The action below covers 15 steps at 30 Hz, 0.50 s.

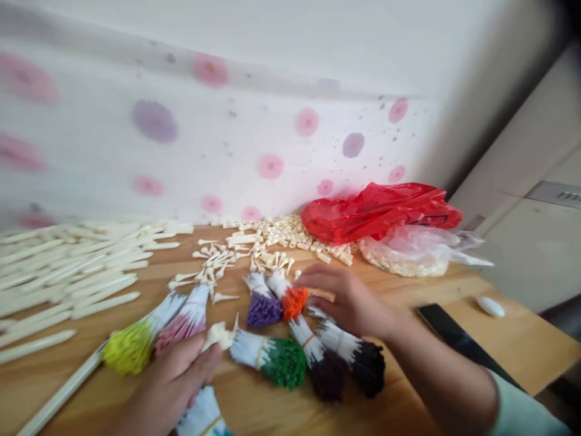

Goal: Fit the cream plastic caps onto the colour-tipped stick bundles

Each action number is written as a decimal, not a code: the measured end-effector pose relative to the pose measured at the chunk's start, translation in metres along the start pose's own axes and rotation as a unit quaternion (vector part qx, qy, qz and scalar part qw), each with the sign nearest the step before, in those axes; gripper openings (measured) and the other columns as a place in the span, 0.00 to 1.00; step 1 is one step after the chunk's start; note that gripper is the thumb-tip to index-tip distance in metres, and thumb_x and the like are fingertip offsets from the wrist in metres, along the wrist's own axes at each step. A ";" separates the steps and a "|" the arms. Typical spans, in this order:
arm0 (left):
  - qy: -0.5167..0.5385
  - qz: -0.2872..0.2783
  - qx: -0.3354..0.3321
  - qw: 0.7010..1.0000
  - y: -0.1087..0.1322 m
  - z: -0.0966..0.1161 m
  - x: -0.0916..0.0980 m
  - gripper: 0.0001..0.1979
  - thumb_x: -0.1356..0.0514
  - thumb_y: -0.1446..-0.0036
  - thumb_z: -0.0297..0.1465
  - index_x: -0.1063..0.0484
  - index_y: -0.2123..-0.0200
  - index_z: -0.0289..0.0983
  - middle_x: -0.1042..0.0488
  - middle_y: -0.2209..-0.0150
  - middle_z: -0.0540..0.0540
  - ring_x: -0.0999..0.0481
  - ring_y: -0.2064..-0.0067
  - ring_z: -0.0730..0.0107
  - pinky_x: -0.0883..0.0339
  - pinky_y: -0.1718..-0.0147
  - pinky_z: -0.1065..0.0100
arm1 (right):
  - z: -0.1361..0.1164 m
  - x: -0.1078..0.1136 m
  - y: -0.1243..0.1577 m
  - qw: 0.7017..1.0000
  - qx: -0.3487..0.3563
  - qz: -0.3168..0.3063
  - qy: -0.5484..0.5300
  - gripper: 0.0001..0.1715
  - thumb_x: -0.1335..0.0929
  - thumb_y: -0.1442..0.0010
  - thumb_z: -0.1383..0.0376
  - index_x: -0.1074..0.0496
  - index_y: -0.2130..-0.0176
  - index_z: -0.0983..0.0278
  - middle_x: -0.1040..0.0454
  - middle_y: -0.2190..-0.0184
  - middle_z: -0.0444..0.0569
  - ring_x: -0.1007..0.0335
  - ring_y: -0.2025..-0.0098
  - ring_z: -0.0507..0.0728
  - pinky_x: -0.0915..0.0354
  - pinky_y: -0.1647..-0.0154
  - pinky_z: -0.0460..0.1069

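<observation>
My left hand (181,366) is closed in a pinch around a few small cream plastic pieces (220,335), one with a thin spike pointing up. My right hand (351,297) reaches in from the right, fingers apart, beside the orange-tipped bundle (294,301) of thin white sticks. Next to that lie a purple-tipped bundle (263,307), a green-tipped bundle (284,360), a dark maroon-tipped bundle (324,372) and a black-tipped bundle (365,363). By my left hand are a yellow-tipped bundle (129,348), a pink-tipped bundle (184,318) and a blue-tipped bundle (204,415).
Long cream tubes (68,266) cover the left of the wooden table (399,412). Small spiked pieces (218,257) and short hollow parts (285,230) lie towards the back. A red plastic bag (381,212), clear bag (408,251), black phone (458,339) and white oval object (491,306) are right.
</observation>
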<state>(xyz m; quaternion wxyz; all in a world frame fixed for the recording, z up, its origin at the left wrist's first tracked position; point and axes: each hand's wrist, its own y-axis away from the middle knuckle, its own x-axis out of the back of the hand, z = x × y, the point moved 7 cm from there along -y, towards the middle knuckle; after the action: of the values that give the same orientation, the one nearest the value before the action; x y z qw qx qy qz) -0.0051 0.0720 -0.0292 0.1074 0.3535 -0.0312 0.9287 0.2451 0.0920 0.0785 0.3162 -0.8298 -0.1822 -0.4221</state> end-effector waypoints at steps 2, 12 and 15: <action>0.019 -0.050 -0.026 0.998 0.002 0.029 0.000 0.21 0.52 0.43 0.47 0.37 0.80 0.39 0.39 0.86 0.54 0.37 0.80 0.71 0.40 0.78 0.72 | -0.048 -0.038 -0.011 0.992 0.063 -0.009 -0.108 0.18 0.37 0.38 0.67 0.32 0.48 0.63 0.29 0.55 0.52 0.32 0.55 0.53 0.36 0.53 0.47; -0.063 -0.076 -0.119 0.988 0.010 0.046 -0.001 0.20 0.55 0.39 0.43 0.38 0.78 0.37 0.36 0.78 0.53 0.34 0.73 0.71 0.47 0.73 0.70 | -0.069 -0.084 -0.023 0.982 0.020 0.042 -0.184 0.05 0.35 0.40 0.69 0.30 0.67 0.65 0.29 0.71 0.47 0.33 0.67 0.52 0.37 0.65 0.45; -0.098 -0.071 -0.119 0.985 0.011 0.048 -0.003 0.21 0.55 0.39 0.43 0.37 0.79 0.37 0.33 0.78 0.52 0.34 0.73 0.70 0.49 0.74 0.70 | -0.076 -0.088 -0.020 0.993 0.025 0.014 -0.113 0.11 0.39 0.38 0.68 0.34 0.72 0.64 0.32 0.73 0.47 0.37 0.69 0.52 0.40 0.67 0.45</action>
<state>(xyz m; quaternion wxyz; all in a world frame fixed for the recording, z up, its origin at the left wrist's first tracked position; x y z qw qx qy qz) 0.0263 0.0543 0.0047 0.2108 0.4292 -0.1264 0.8691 0.1387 0.0517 0.0479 0.3201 -0.8664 -0.2157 -0.3169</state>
